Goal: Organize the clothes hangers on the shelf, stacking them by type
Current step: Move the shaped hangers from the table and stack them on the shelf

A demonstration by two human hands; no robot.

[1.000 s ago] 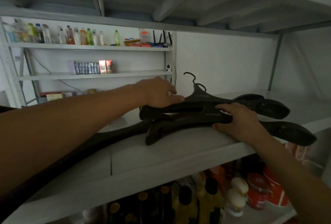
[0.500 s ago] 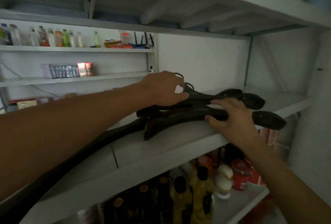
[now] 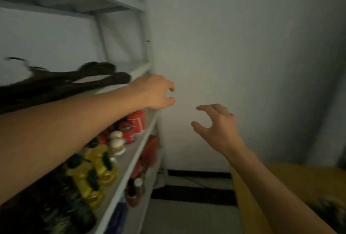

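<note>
On the shelf lie dark hangers; both hands, left and right, empty, fingers loosely curled.

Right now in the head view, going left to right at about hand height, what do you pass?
Dark hangers lying on the shelf → left hand at the shelf's end → bare wall → right hand, empty with fingers spread.

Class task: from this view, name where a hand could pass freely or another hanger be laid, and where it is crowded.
Free: the shelf board right of the dark hangers, up to the corner post; open air before the wall, between left hand and right hand. Crowded: the lower shelf, packed with yellow bottles and red cans.
</note>
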